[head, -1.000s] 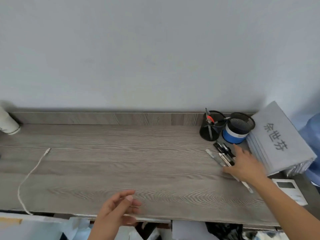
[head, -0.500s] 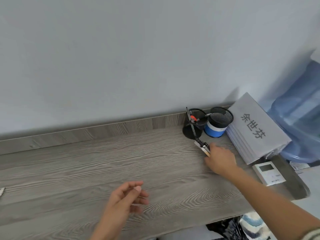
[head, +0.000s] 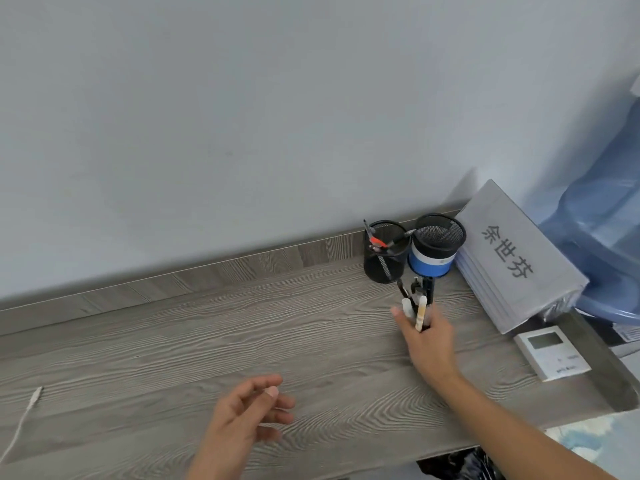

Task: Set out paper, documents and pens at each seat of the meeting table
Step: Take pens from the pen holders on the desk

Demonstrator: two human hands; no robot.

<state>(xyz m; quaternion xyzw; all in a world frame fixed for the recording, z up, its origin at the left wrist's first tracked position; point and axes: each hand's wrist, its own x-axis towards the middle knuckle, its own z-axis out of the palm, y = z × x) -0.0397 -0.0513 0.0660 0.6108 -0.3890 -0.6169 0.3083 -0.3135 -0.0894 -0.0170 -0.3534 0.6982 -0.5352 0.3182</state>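
From the head camera we see our right hand (head: 427, 337) reaching toward the far right corner of the grey wood-grain counter (head: 214, 327), fingers closed around a bundle of pens (head: 417, 303). The pens fan up out of the grip: a couple have white barrels, one is cream with an orange tip at the fingers, and the others are black with dark caps pointing toward the wall. Their tips end just short of two black mesh pen cups (head: 386, 252) standing against the counter's back edge; the right one holds a blue and white container (head: 430, 261), the left a few pens, one with red on it. Just beside the cups, at the right end, lies a tilted stack of grey folders (head: 519, 258) with dark characters printed on top. A white controller (head: 550, 353) lies near the right edge. Our left hand (head: 242, 417) hovers over the front edge, fingers loosely curled and apart, holding nothing. A white cable (head: 24, 420) trails off the front left corner.
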